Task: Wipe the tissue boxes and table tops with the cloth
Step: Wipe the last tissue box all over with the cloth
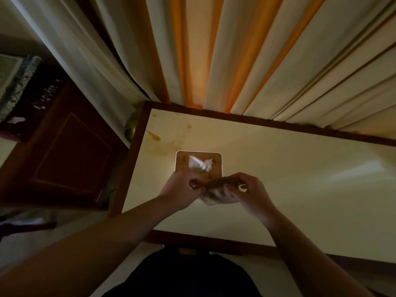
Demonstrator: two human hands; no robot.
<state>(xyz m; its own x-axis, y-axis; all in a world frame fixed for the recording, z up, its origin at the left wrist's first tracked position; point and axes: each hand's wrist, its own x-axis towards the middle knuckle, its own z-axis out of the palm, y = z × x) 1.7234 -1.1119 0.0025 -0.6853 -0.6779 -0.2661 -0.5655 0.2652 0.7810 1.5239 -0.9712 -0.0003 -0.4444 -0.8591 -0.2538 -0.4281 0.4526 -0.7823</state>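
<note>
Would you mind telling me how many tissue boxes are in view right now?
1. The tissue box stands on the table, just beyond both hands holding the cloth, a tissue poking from its top. Others may lie outside the view.

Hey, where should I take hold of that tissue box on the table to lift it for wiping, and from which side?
Probably grip the tissue box by its left and right side walls, coming down from above. Its flat top has a tissue sticking out of the middle, so the sides give the cleaner hold. Both hands, left and right, are holding the cloth, so free one first.
</note>
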